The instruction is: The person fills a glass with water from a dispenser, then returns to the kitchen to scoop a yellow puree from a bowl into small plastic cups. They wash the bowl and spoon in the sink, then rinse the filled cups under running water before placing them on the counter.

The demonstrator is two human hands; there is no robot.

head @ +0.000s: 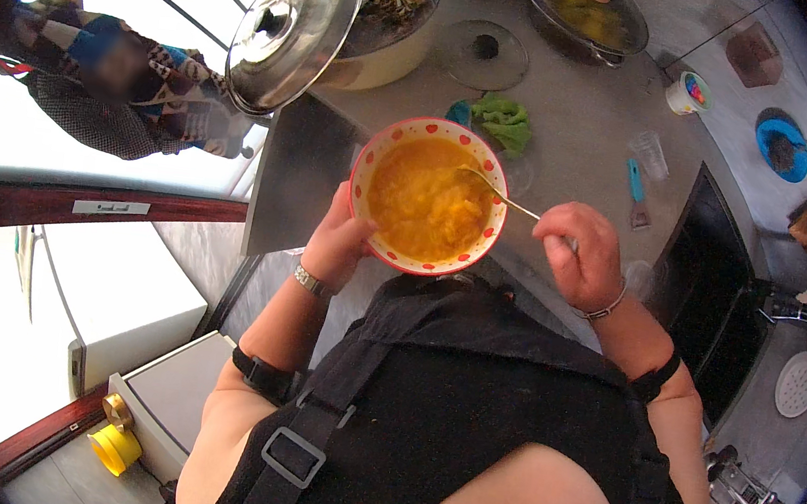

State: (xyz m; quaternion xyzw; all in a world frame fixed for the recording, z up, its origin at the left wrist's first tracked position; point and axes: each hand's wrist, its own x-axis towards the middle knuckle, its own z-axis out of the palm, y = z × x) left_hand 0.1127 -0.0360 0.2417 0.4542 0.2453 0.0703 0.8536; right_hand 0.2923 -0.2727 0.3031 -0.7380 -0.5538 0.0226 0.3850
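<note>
My left hand (345, 242) grips the near left rim of a white bowl with a red edge and red hearts (423, 265), its thumb over the rim. Thick orange-yellow food (417, 194) fills much of the bowl. In my right hand (579, 253), at the bowl's right, is the handle of a metal spoon (517, 207), whose head dips into the food. Just beyond the bowl lie a green lettuce leaf (504, 122) and a small teal item that I cannot identify. The bowl is held up in front of my body.
A large pot (395, 64) with a spoon across it stands at the far left, a steel lid (294, 34) leaning beside it. Behind are a glass lid (484, 56) and a covered pan (587, 19). A teal-handled brush (635, 189) and clear cup (651, 155) lie right.
</note>
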